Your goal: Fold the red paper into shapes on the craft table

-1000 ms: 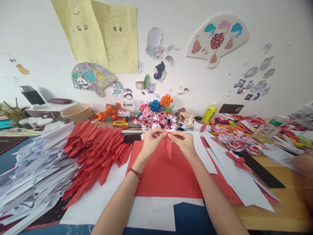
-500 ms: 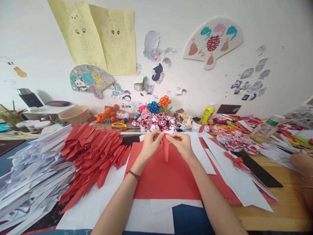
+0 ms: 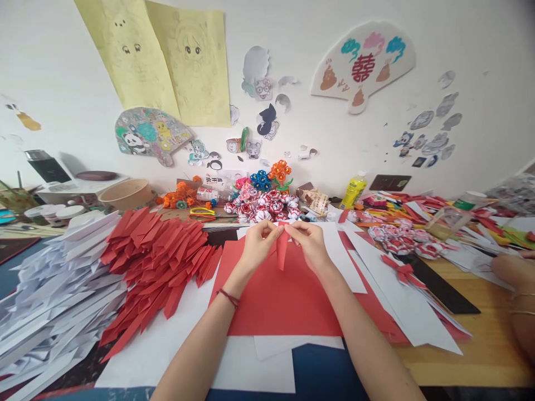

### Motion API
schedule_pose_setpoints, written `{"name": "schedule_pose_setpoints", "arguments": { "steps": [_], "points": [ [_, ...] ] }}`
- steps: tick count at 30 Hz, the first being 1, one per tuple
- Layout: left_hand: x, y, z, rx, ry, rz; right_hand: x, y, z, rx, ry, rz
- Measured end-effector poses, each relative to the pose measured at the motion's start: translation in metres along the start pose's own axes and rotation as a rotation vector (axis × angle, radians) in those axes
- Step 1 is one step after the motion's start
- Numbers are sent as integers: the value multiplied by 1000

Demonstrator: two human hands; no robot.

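Between my two hands hangs a narrow folded strip of red paper [image 3: 282, 253], its lower end pointing down toward me. My left hand [image 3: 259, 240] pinches its upper left edge with thumb and forefinger. On the other side, my right hand [image 3: 308, 243] pinches the top of the strip, its fingertips nearly touching the left ones. The exact fold at the top is partly hidden by the fingers. Below the hands lies a large red paper sheet [image 3: 284, 312]. Loose white sheets [image 3: 259, 370] stick out from under it.
Left of me are heaped red folded strips [image 3: 154, 250] and white folded strips [image 3: 62, 301]. Red-and-white paper flowers [image 3: 267, 207] stand at the back beside yellow-handled scissors [image 3: 202, 212] and a yellow bottle [image 3: 353, 190]. Another person's hand [image 3: 512, 272] is at the far right.
The whole view has shifted slightly. Both hands keep their pinch on the red paper strip, and its lower end has swung a little to the left.
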State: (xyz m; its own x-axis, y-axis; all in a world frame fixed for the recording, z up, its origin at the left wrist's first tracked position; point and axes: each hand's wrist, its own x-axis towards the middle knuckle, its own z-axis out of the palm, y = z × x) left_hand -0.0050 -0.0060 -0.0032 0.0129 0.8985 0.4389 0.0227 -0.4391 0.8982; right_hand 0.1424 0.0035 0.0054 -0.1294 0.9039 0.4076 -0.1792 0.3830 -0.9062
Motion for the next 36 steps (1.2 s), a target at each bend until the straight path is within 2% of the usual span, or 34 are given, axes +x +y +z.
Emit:
{"name": "schedule_pose_setpoints", "arguments": {
  "steps": [6, 16, 23, 28, 36],
  "points": [
    [0, 3, 1, -82, -72, -28, 1, 2, 0, 55, 46, -3],
    [-3, 5, 0, 122, -1, 37, -1, 4, 0, 30, 87, -28],
    [-4, 1, 2, 132, -93, -21, 2, 4, -4, 67, 142, -21],
    [-4, 3, 3, 201, -42, 13, 3, 6, -4, 77, 164, -14],
    [-2, -2, 4, 152, -118, -42, 4, 6, -6, 79, 240, 4]
  ]
}}
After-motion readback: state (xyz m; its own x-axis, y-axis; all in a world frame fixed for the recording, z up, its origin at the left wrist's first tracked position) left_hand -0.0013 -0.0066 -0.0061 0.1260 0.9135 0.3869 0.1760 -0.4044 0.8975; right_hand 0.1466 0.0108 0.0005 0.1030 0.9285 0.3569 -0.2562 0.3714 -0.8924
